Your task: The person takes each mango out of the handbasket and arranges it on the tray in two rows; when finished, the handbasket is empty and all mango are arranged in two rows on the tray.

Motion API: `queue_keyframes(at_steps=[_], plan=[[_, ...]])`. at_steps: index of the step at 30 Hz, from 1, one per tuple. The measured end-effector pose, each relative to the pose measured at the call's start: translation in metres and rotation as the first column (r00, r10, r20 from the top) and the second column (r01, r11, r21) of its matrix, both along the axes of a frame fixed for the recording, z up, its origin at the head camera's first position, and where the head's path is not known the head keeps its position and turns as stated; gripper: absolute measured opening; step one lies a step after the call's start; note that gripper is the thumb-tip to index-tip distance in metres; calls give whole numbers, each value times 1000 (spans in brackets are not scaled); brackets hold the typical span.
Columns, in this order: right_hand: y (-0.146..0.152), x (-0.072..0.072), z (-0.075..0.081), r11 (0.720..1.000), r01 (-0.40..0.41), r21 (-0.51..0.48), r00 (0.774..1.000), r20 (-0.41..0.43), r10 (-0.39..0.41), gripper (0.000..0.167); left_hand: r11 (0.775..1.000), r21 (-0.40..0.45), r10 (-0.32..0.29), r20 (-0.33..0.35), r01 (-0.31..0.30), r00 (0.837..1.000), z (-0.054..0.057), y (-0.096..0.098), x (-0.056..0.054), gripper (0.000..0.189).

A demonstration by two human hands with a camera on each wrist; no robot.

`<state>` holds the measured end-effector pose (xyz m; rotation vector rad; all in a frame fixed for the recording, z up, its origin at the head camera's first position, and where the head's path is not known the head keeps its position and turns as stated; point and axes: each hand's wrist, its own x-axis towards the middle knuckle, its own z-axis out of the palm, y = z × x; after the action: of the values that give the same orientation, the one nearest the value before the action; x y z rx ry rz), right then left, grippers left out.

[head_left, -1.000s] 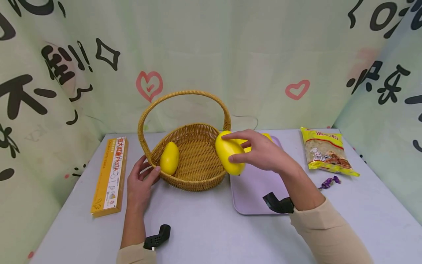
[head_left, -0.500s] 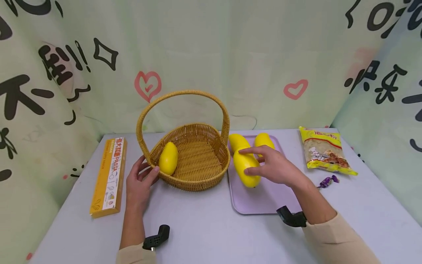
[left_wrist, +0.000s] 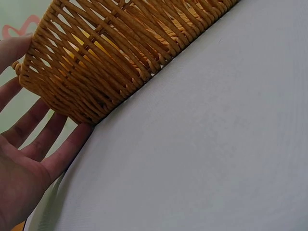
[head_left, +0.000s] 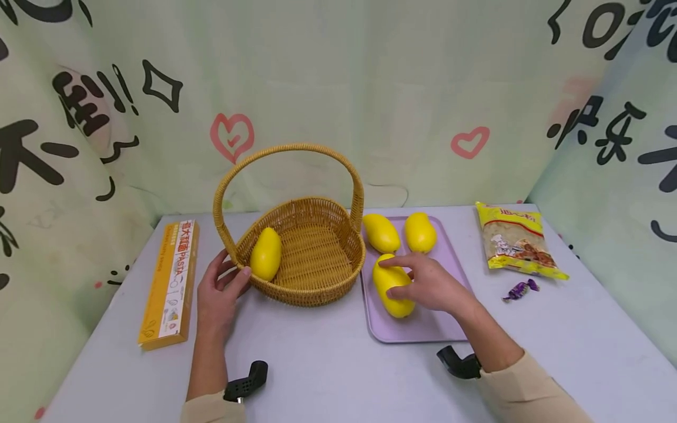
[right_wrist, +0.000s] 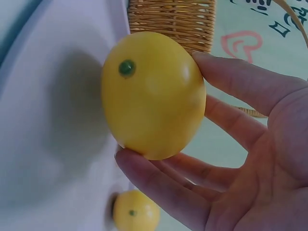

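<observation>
My right hand (head_left: 429, 282) grips a yellow mango (head_left: 390, 288) between thumb and fingers, low over the lilac tray (head_left: 383, 336); whether the fruit touches the tray I cannot tell. In the right wrist view, the held mango (right_wrist: 151, 106) shows a green stem spot. Two more mangoes, one on the left (head_left: 382, 234) and one on the right (head_left: 420, 232), lie at the tray's back. My left hand (head_left: 217, 296) holds the left side of the wicker basket (head_left: 317, 296), thumb at its rim and fingers against its outer wall (left_wrist: 91, 72). Inside the basket lies another mango (head_left: 266, 254).
A yellow pasta box (head_left: 169, 285) lies left of the basket. On the right side of the table are a yellow food bag (head_left: 518, 241) and a purple wrapped candy (head_left: 520, 289). The basket's tall handle (head_left: 296, 147) arches upward. A printed curtain (head_left: 402, 117) stands behind.
My right hand has carried the mango from the basket's right rim rightward and down over the tray. The left hand stays at the basket.
</observation>
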<state>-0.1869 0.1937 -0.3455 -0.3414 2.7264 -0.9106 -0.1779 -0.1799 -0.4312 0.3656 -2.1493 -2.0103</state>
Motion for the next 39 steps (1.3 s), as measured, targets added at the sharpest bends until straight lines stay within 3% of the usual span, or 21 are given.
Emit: queue_keyframes(at_steps=[7,20,39], plan=[[-4,-1,-10,998,53,23,999,1,-53,51,1000,9,-1,3,1,1000,0,0,1,73],[-3,-1,-14,998,63,-1,998,-11,-63,51,1000,9,2,8,-3,1000,1,1,1,73],[-3,1,-6,995,83,53,996,-27,-82,52,1000,9,4,4,-4,1000,1,0,1,73]])
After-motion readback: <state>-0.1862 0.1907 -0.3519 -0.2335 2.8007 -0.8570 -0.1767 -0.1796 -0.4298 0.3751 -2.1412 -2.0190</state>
